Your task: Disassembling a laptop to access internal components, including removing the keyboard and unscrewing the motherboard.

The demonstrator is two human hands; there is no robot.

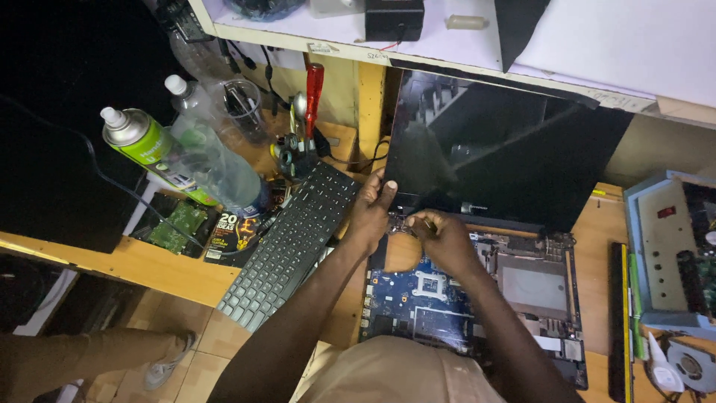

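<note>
Here both hands meet at the opened laptop (477,298)'s hinge edge, its long axis crosswise. The left hand (371,213) grips the screen (507,149)'s corner; the right hand (440,239) pinches something small, unclear.

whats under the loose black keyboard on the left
The keyboard lies tilted, its lower end jutting past the wooden bench. A magazine corner and the opened laptop base edge show beneath it. Anything else under it is covered.

Single head view, steeply downward, close over workbench (171,272), left side perhaps underlit
</note>
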